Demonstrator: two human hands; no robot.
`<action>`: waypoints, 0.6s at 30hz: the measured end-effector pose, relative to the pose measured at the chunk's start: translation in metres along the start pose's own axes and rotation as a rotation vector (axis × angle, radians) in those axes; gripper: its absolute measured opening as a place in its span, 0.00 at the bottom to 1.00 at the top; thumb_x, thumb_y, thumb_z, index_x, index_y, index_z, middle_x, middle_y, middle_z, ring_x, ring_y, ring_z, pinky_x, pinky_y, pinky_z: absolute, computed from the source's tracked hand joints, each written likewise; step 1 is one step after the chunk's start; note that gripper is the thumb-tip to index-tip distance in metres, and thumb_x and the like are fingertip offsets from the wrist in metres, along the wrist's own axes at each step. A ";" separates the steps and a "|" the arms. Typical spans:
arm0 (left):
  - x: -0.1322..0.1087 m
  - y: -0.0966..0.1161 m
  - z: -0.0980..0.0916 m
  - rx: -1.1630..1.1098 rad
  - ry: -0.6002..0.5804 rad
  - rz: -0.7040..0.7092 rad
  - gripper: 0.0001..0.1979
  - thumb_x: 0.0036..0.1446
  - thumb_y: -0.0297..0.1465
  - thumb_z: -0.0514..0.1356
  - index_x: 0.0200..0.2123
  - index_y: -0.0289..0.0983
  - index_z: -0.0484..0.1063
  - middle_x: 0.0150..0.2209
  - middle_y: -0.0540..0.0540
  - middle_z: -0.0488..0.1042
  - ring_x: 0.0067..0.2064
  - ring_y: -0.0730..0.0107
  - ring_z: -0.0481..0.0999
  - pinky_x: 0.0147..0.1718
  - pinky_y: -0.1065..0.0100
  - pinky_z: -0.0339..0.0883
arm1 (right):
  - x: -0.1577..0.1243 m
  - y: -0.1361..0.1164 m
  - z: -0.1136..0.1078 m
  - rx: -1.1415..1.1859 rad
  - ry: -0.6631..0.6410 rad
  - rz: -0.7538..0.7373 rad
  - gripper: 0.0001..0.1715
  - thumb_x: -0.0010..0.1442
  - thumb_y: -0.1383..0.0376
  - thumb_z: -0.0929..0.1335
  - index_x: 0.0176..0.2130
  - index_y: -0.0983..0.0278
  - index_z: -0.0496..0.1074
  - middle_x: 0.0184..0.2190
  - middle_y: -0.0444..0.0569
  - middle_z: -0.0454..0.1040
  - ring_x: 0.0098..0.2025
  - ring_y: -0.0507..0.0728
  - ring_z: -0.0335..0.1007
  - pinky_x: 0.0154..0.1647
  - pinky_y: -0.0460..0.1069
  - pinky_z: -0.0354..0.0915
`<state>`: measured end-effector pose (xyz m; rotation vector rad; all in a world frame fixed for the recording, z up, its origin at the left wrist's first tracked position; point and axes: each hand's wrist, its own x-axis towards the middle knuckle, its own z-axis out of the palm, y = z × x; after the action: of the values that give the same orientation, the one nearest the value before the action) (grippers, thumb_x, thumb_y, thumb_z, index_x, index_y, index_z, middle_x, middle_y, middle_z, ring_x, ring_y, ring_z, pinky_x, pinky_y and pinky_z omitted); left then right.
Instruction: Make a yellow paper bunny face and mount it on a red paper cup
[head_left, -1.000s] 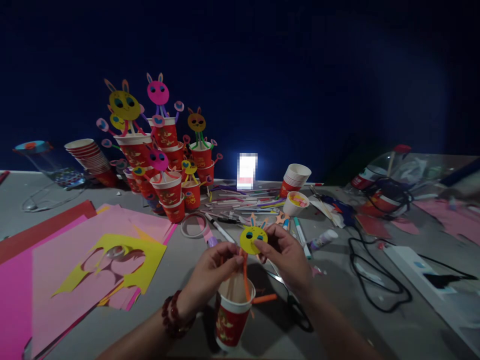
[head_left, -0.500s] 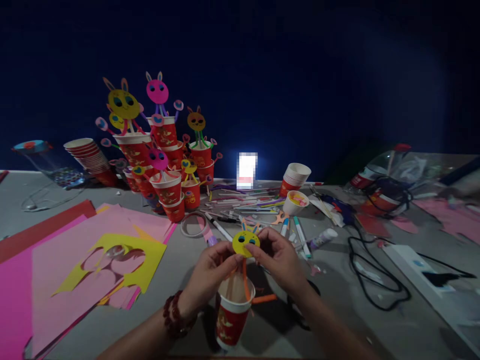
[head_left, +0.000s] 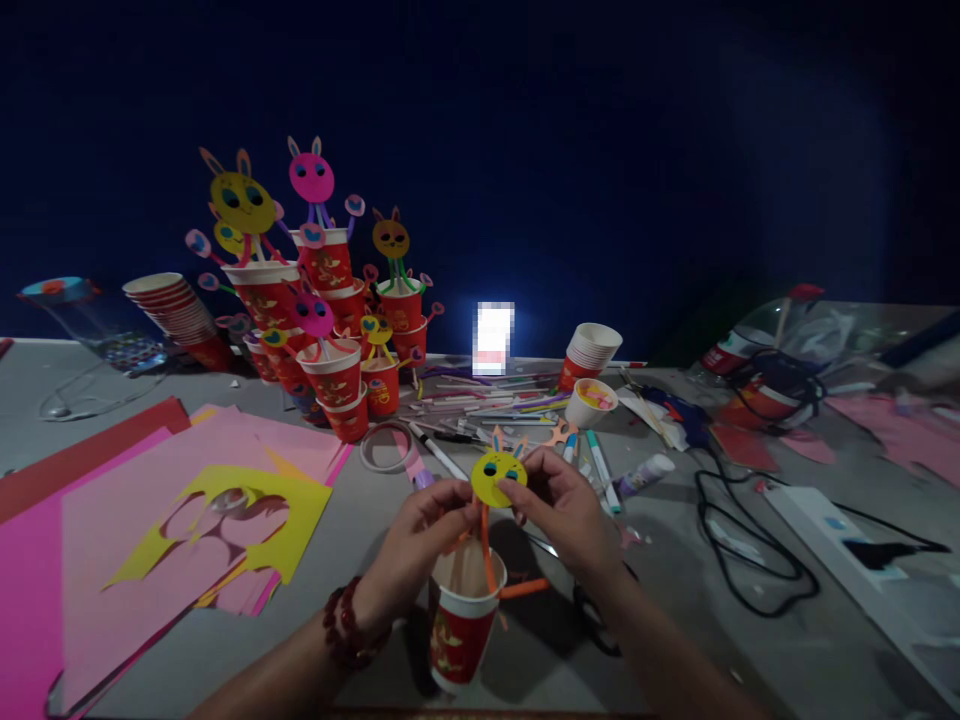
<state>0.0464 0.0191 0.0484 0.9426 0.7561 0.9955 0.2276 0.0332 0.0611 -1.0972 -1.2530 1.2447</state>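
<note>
My right hand (head_left: 571, 512) pinches a yellow paper bunny face (head_left: 489, 487) at its right side, thumb across the front. The face has blue-and-black eyes and upright ears. Just below and left of it, the fingertips of my left hand (head_left: 421, 532) are closed at the top of an orange pipe cleaner (head_left: 490, 560); the exact grip is partly hidden. Under both hands stands a red paper cup (head_left: 459, 640) with a white rim. The orange strands run down to it, and one pokes out to the right over the rim. A beaded bracelet circles my left wrist.
Finished bunny cups (head_left: 330, 375) stand stacked at back left, near leaning paper cups (head_left: 176, 310). Coloured paper sheets (head_left: 112, 560) cover the left. Markers (head_left: 602, 470), a glue stick (head_left: 646, 475) and a tape roll (head_left: 386, 447) lie ahead. A black cable (head_left: 739, 600) and power strip (head_left: 832, 545) are right.
The bunny face has shifted slightly right and up, with my right hand still on it. My left fingertips have moved from the face's lower edge to its left, by the orange strand.
</note>
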 end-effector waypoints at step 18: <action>0.003 0.005 0.007 0.083 0.047 0.036 0.16 0.50 0.41 0.69 0.33 0.33 0.78 0.26 0.49 0.74 0.27 0.75 0.67 0.28 0.75 0.60 | -0.003 0.003 0.007 -0.178 -0.016 -0.074 0.16 0.57 0.57 0.72 0.28 0.62 0.63 0.22 0.38 0.63 0.24 0.49 0.58 0.25 0.45 0.56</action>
<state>0.0518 0.0214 0.0549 1.0105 0.8278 1.0265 0.2206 0.0295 0.0587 -1.1587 -1.4255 1.1042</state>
